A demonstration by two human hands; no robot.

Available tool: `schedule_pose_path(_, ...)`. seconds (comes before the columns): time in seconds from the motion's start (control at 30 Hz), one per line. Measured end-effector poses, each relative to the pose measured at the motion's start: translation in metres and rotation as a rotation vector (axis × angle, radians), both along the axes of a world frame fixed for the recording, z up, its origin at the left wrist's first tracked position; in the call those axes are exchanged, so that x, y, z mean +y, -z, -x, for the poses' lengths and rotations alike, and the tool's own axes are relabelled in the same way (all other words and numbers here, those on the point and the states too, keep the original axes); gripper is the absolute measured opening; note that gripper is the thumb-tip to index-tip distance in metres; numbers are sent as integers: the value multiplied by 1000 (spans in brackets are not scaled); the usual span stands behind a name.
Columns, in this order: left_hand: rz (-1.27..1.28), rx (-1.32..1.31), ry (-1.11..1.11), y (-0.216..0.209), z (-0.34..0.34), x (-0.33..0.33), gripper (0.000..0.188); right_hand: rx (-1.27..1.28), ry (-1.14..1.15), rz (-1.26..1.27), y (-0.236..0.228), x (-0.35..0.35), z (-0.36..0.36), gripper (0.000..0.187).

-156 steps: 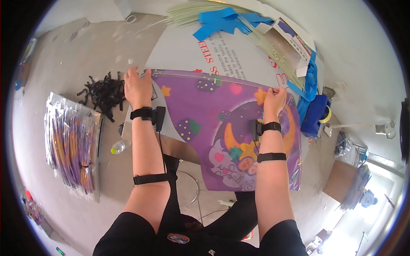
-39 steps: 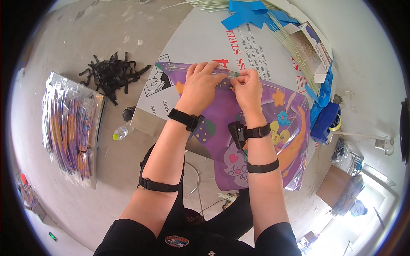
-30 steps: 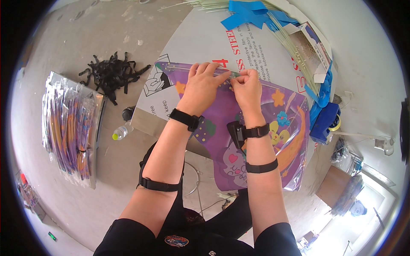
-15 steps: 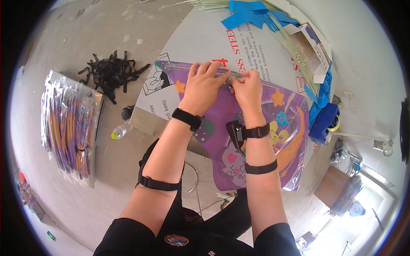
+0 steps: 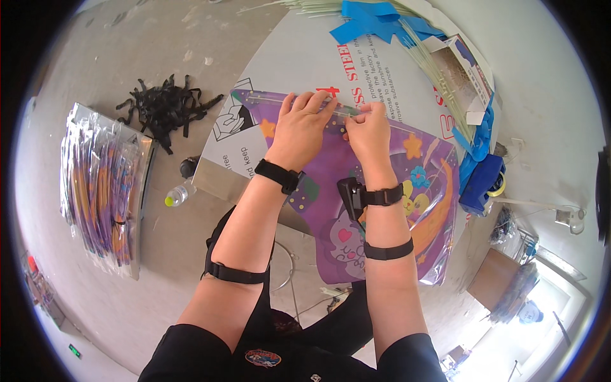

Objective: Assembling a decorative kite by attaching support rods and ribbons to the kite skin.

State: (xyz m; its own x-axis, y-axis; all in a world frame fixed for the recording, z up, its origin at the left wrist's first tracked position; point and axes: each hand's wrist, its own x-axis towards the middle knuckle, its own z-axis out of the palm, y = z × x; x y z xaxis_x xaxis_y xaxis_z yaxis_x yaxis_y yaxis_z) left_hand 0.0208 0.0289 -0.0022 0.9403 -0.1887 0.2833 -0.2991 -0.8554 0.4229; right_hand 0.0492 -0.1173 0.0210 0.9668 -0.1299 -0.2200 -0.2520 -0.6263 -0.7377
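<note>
A purple cartoon-printed sheet point(image 5: 331, 172) lies across the table corner, its right part glossy like clear film. A thin pale rod point(image 5: 264, 98) runs along its far edge. My left hand point(image 5: 302, 124) rests flat on that edge with its fingers stretched out. Just right of it, my right hand point(image 5: 369, 130) is pinched closed at the same edge. What sits between those fingertips is too small to make out. Both wrists wear black straps, the right one with a small black device.
The film-covered table point(image 5: 286, 63) holds pale thin rods point(image 5: 439, 95), blue strips point(image 5: 375, 19), an open carton point(image 5: 474, 83) and a blue tape dispenser point(image 5: 480, 188). Left on the floor are tangled black straps point(image 5: 167, 111), a bottle point(image 5: 180, 193) and a stack of bagged purple pieces point(image 5: 105, 191).
My left fingertips have drawn slightly away from the right hand, widening the gap along the far edge. The right hand stays nearly in place, still pinched.
</note>
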Motion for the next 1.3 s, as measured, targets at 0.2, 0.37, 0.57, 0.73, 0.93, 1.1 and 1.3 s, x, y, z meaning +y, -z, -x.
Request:
schedule_pose_path(0.2, -17, 37, 11, -1, 1, 2, 45, 127, 80, -58, -13, 7, 0, 36)
schedule_pose_path(0.37, -20, 35, 11, 0, 0, 1, 46, 65, 4, 87, -3, -7, 1, 32)
schedule_pose_path(0.57, 10, 18, 24, 2, 0, 4, 45, -339, -408, 452, -12, -14, 29, 39)
schedule_pose_path(0.73, 42, 18, 31, 0, 1, 5, 44, -408, -559, 613, -10, -15, 40, 53)
schedule_pose_path(0.93, 54, 38, 53, -4, 2, 6, 42, -393, -577, 691, -12, -18, 48, 57)
schedule_pose_path(1.1, -7, 101, 63, -6, 3, 8, 48, -393, -571, 639, -13, -20, 41, 58)
schedule_pose_path(1.3, -5, 100, 82, -7, 6, 7, 49, -381, -524, 648, -3, -23, 37, 58)
